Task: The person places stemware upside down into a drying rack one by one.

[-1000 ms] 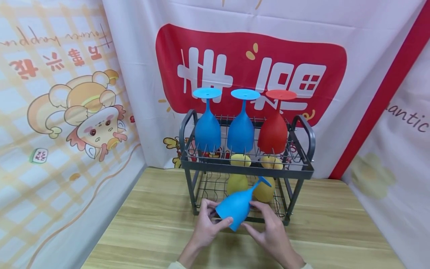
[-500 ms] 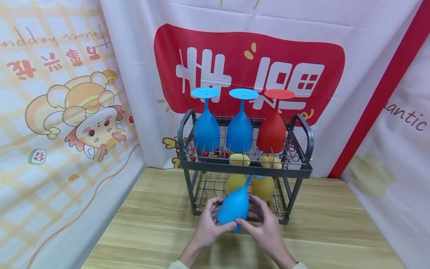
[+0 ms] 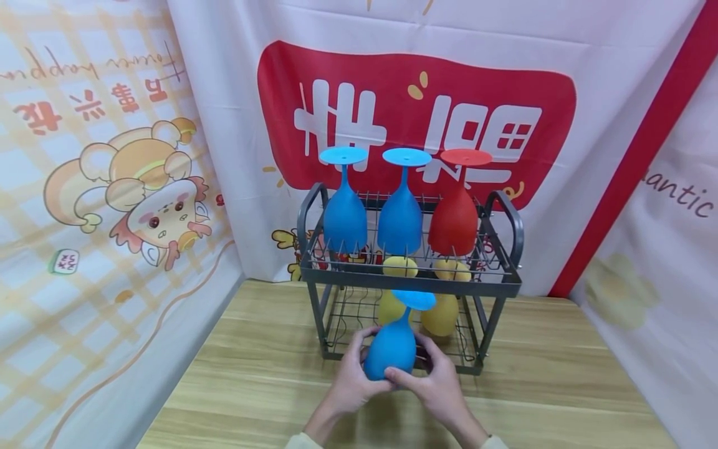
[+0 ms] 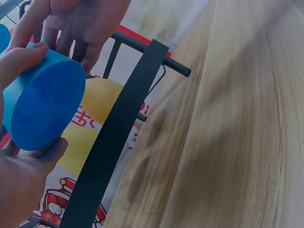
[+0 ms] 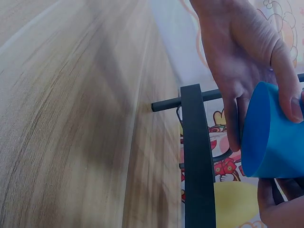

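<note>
A blue plastic goblet (image 3: 391, 352) is held upside down in front of the rack, tilted, its round foot up and to the right. My left hand (image 3: 353, 374) grips the bowl from the left side. From the right, my right hand (image 3: 440, 381) also holds the bowl, its thumb across the front. The goblet's wide mouth (image 4: 47, 107) faces the camera in the left wrist view. On the rack's upper tier stand two blue goblets (image 3: 344, 221) and a red goblet (image 3: 454, 221), all inverted. Two yellow goblets (image 3: 440, 315) stand inverted on the lower tier, partly hidden.
The dark two-tier wire rack (image 3: 412, 279) stands on the wooden table (image 3: 258, 368), with a curved handle (image 3: 512, 234) at each end. Printed cloth (image 3: 224, 62) hangs behind and at both sides.
The held goblet has turned more upright, its foot swinging left and now facing me. My right hand has moved closer and now wraps the bowl, where before its fingertips touched the side.
</note>
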The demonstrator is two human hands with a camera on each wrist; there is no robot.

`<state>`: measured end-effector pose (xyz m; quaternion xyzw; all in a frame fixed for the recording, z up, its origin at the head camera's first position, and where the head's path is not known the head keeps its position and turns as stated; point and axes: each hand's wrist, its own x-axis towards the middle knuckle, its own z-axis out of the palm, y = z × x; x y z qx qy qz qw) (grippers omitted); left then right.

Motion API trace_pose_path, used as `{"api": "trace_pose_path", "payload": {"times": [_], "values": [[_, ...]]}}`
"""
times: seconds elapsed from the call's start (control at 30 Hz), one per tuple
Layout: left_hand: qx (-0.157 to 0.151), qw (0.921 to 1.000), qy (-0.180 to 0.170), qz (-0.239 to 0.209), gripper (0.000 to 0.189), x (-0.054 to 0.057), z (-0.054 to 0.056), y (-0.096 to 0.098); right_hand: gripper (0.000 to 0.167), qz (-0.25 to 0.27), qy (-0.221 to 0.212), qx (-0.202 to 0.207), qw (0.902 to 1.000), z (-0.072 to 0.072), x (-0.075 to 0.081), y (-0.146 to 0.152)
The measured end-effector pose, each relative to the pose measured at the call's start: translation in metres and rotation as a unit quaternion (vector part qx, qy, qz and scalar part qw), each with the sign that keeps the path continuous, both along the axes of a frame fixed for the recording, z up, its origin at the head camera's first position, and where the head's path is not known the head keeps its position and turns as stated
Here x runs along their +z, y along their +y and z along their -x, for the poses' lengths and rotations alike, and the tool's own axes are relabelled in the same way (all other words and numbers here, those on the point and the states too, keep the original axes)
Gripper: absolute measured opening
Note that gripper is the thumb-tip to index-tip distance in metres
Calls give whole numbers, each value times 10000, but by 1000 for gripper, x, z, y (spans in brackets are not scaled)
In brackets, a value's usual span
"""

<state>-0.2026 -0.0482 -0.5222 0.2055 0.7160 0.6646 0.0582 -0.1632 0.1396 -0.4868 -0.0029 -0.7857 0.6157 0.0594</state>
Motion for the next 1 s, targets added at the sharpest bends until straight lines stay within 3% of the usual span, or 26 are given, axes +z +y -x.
{"api": "trace_pose_path", "payload": {"times": [0.23, 0.37, 0.57, 0.67, 0.77, 0.87, 1.0], "values": [[-21, 9999, 150, 24, 99, -5, 0, 5, 82, -81, -1, 54, 10000, 2, -3, 0], [27, 9997, 217, 88, 97, -9, 0, 7, 83, -402, 58, -103, 9991, 1, -5, 1], [409, 9982, 384, 212, 94, -17, 1, -2, 88, -741, 114, -265, 9968, 2, -12, 2], [861, 9949, 466, 230, 90, -20, 2, -12, 89, -747, 125, -306, 9967, 3, -14, 3], [1637, 9852, 488, 160, 79, -23, 5, -23, 89, -743, 70, -312, 9967, 4, -15, 4], [2606, 9649, 328, -62, 66, -26, 11, -32, 90, -742, -32, -316, 9967, 6, -14, 3], [3717, 9281, -152, -138, 58, -30, 17, -43, 90, -729, -125, -233, 9970, 11, -13, 1]]}}
